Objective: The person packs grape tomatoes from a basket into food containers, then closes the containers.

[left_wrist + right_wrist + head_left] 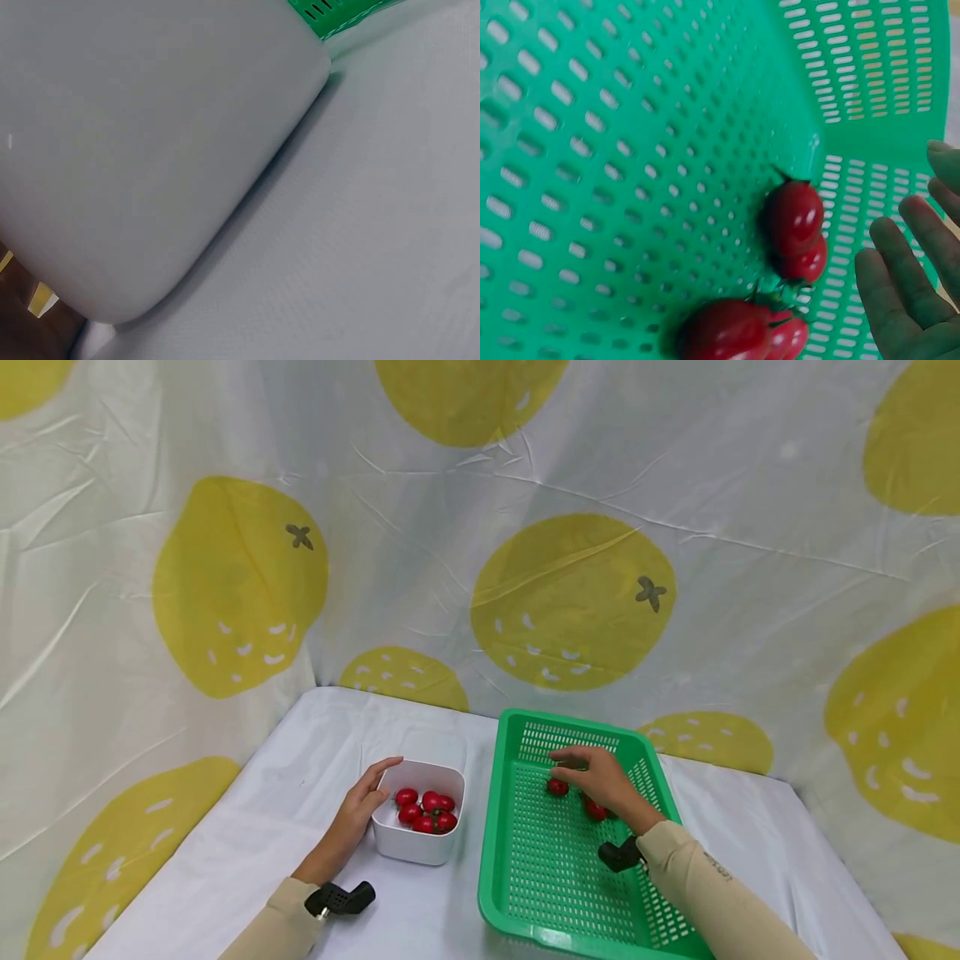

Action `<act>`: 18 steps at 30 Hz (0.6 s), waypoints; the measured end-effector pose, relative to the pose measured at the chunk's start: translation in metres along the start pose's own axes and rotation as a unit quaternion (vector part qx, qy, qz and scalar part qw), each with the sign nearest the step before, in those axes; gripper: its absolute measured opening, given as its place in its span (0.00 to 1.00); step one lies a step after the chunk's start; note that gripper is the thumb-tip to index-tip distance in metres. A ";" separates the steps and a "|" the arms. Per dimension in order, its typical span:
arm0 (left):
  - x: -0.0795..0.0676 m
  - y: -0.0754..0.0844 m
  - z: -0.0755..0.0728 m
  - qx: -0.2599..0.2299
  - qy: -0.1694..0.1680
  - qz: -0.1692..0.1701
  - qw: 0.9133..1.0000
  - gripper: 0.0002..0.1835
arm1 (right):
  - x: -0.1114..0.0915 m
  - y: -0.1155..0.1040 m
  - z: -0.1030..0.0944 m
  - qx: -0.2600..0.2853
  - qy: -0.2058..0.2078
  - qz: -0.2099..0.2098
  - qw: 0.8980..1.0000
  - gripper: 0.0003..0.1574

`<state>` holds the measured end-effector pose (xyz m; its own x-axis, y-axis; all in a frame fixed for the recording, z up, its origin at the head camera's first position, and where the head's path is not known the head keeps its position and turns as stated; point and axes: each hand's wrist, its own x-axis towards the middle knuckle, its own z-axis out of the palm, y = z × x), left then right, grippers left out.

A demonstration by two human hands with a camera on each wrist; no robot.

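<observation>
My left hand [358, 807] holds the near left side of a white square container [412, 847], its thumb at the rim. Several small red tomatoes [424, 810] with green stems lie inside, probably cherry tomatoes. In the left wrist view the container's wall [150, 150] fills much of the picture and hides most of that hand. Over the green basket [491, 827] hovers my right hand [600, 779], nothing between its fingers. Below it, several more tomatoes lie on the basket floor; the right wrist view shows one tomato [795, 217] beside the fingers [881, 277], not touching them.
A white cloth [300, 777] covers the table. Behind it hangs a pale curtain [390, 568] printed with yellow lemons. A faint clear lid-like sheet [435, 745] lies behind the white container. The slotted basket walls rise around my right hand.
</observation>
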<state>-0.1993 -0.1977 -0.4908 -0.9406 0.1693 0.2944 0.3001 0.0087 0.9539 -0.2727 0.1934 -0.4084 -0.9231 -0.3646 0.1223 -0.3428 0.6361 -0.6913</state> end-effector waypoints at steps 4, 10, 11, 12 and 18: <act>0.000 -0.001 -0.001 0.003 -0.001 0.000 1.000 0.24 | 0.000 0.004 0.000 -0.007 -0.009 0.025 1.000 0.20; 0.000 -0.002 -0.001 0.005 -0.004 0.001 1.000 0.24 | 0.001 0.011 0.001 -0.035 -0.013 0.028 0.999 0.17; 0.000 -0.002 -0.002 0.005 -0.005 0.000 1.000 0.24 | 0.001 0.012 0.001 -0.037 -0.015 0.029 0.999 0.17; 0.000 -0.002 -0.002 0.005 -0.005 -0.001 1.000 0.24 | 0.001 0.013 0.002 -0.037 -0.016 0.029 0.999 0.17; 0.000 0.000 -0.001 0.006 -0.004 -0.005 1.000 0.24 | 0.000 0.015 0.003 -0.031 -0.027 0.024 0.999 0.17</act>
<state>-0.1996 -0.1985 -0.4908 -0.9425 0.1768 0.2836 0.2918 0.0217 0.9562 -0.2773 0.2006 -0.4213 -0.9283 -0.3685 0.0501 -0.3106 0.6940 -0.6495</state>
